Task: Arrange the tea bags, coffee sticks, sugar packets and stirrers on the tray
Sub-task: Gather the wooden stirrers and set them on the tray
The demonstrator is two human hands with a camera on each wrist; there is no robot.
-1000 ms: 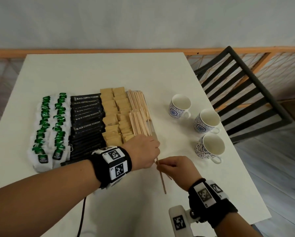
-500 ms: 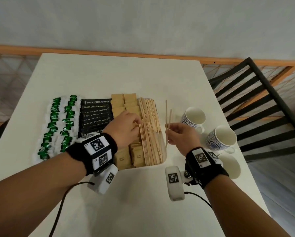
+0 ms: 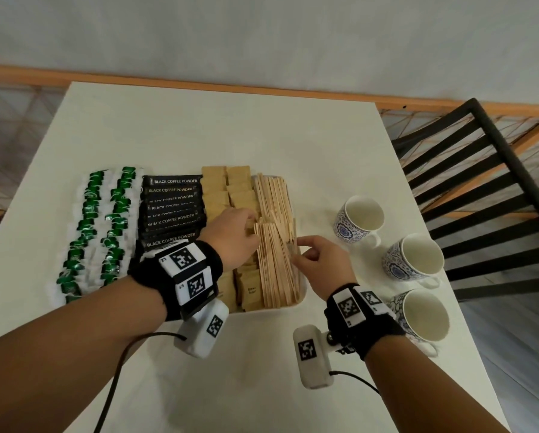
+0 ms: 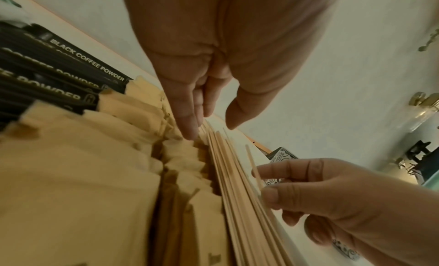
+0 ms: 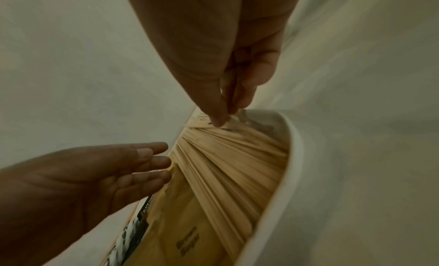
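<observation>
Tray (image 3: 302,300): stirrers (image 3: 276,245) lengthwise, front-to-back

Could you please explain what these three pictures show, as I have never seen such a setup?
No machine here: a person wears one camera on the head and one on each wrist. The head view looks down at a white table. The two close-ups look along each hand at its fingers.

On the table, a tray holds wooden stirrers, with brown sugar packets, black coffee sticks and green-tagged tea bags in rows to the left. Three cups stand to the right.

The left hand rests open-fingered at the stirrers' left edge. The right hand pinches a stirrer at the pile's right side.
</observation>
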